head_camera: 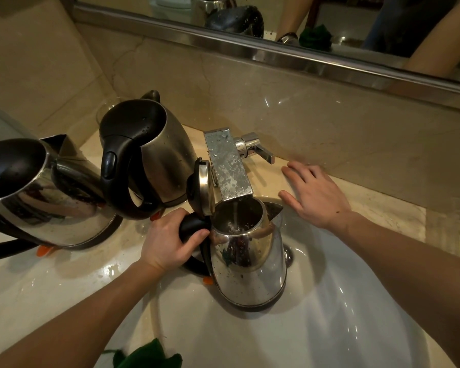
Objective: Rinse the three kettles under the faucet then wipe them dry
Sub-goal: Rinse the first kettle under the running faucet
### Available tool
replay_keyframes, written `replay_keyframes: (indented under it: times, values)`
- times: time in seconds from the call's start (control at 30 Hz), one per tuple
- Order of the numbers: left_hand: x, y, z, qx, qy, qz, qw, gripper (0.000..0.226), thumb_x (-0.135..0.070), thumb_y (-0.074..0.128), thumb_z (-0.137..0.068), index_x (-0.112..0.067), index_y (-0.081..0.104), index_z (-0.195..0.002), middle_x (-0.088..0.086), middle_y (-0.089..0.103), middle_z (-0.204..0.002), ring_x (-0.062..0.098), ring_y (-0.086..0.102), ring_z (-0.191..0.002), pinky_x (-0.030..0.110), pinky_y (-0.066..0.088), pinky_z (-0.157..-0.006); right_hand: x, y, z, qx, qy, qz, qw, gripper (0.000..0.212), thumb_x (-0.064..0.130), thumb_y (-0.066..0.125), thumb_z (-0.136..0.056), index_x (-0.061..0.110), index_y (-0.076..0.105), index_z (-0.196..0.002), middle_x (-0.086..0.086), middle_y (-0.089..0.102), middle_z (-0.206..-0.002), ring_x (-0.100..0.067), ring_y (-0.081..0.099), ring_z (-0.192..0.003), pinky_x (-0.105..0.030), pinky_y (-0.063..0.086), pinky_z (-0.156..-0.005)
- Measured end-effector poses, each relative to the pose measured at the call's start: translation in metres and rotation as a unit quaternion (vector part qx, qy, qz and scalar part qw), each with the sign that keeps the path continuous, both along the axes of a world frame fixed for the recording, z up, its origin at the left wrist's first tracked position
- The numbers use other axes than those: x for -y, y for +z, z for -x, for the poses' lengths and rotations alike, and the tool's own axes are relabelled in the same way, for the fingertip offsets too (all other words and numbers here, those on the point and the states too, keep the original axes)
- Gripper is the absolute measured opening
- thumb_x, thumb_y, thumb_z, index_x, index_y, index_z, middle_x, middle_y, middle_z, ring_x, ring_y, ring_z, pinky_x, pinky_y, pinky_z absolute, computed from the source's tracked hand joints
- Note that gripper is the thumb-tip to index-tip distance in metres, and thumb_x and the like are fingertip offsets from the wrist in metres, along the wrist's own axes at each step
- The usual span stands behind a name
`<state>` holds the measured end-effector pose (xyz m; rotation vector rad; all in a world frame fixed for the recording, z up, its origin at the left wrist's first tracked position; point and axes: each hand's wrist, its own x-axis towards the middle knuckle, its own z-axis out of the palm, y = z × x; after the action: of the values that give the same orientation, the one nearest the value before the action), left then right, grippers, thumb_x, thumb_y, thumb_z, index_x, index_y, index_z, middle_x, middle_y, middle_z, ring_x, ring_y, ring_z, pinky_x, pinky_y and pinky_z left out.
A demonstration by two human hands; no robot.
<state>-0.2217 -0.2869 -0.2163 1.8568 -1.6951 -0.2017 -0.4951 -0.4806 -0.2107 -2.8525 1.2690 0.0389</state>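
the left hand (167,243) is wrapped tight round the black handle (193,225) of a shiny kettle (250,261). the kettle is just to the right of that grip, upright in the white sink (356,301). its lid (201,189) is flipped open right above the knuckles. the faucet (228,166) pokes out over the open top, and a thin stream of water (235,213) falls straight in.

the right hand (316,193) holds nothing. its fingers lie spread and flat on the counter (382,208), well to the right of the grip and near the faucet lever (260,152).

two more kettles wait left of the grip. the second kettle (165,155) is just behind the gripping hand, and the third kettle (45,197) is further left. a green cloth (149,354) lies below the grip, close to the person.

what could go wrong? the kettle gets heavier as it fills, so it could tip or slip in one hand, more so if the handle is wet. the open lid is very close to the faucet, so lifting straight up could bang them together. the second kettle is close too, and a swing to the left could knock it. if the water runs too long, it may spill over the top.

i can't read any names, labels or words here.
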Motion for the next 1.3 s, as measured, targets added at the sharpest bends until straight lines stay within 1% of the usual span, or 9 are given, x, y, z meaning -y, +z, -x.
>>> replay_keyframes:
  times: [0.2, 0.43, 0.63, 0.9, 1.07, 1.3]
  values:
    - [-0.0003, -0.0010, -0.0004, 0.001, 0.002, -0.003, 1.000, 0.075, -0.075, 0.030, -0.085, -0.008, 0.063, -0.093, 0.005, 0.063, -0.077, 0.021, 0.059, -0.067, 0.033, 0.051, -0.058, -0.0005, 0.0006, -0.0005, 0.001, -0.002, -0.004, 1.000, 0.063, 0.058, 0.025, -0.099, 0.017, 0.038, -0.145, -0.002, 0.039, -0.148, -0.025, 0.039, -0.124, -0.037, 0.033, -0.106]
    - [-0.0004, -0.0016, -0.0005, -0.002, 0.000, 0.000, 1.000, 0.075, -0.074, 0.030, -0.086, -0.007, 0.063, -0.094, 0.005, 0.064, -0.078, 0.022, 0.060, -0.067, 0.037, 0.052, -0.058, -0.0005, 0.0014, -0.0005, -0.007, -0.004, -0.009, 1.000, 0.067, 0.060, 0.021, -0.097, 0.018, 0.036, -0.147, -0.002, 0.038, -0.149, -0.025, 0.038, -0.126, -0.038, 0.033, -0.107]
    - [-0.0010, -0.0030, -0.0013, -0.003, 0.000, 0.001, 1.000, 0.074, -0.075, 0.031, -0.086, -0.008, 0.062, -0.093, 0.005, 0.063, -0.078, 0.022, 0.060, -0.067, 0.038, 0.052, -0.058, -0.0010, 0.0024, -0.0015, -0.009, -0.004, -0.014, 1.000, 0.067, 0.060, 0.019, -0.097, 0.019, 0.034, -0.147, -0.002, 0.037, -0.150, -0.025, 0.037, -0.127, -0.039, 0.033, -0.108]
    - [-0.0002, -0.0002, 0.0003, -0.005, 0.000, 0.007, 1.000, 0.073, -0.074, 0.031, -0.086, -0.008, 0.062, -0.091, 0.004, 0.062, -0.076, 0.021, 0.058, -0.065, 0.033, 0.050, -0.057, -0.0010, 0.0031, -0.0012, -0.007, -0.004, -0.014, 1.000, 0.063, 0.058, 0.026, -0.099, 0.019, 0.033, -0.148, -0.002, 0.035, -0.152, -0.025, 0.036, -0.129, -0.038, 0.032, -0.109]
    - [-0.0009, 0.0015, 0.0010, -0.003, -0.003, 0.011, 1.000, 0.071, -0.074, 0.031, -0.086, -0.009, 0.061, -0.088, 0.003, 0.061, -0.074, 0.019, 0.057, -0.063, 0.030, 0.048, -0.056, -0.0006, 0.0023, -0.0008, -0.011, -0.007, -0.017, 1.000, 0.068, 0.061, 0.020, -0.097, 0.017, 0.037, -0.146, -0.003, 0.039, -0.149, -0.026, 0.039, -0.125, -0.039, 0.035, -0.107]
    - [-0.0008, 0.0015, 0.0010, -0.004, -0.004, 0.013, 1.000, 0.071, -0.074, 0.031, -0.086, -0.009, 0.061, -0.089, 0.003, 0.062, -0.075, 0.020, 0.058, -0.065, 0.032, 0.050, -0.057, -0.0008, 0.0022, -0.0013, -0.012, -0.007, -0.015, 1.000, 0.066, 0.060, 0.020, -0.098, 0.018, 0.034, -0.147, -0.002, 0.037, -0.150, -0.024, 0.037, -0.127, -0.039, 0.034, -0.108]
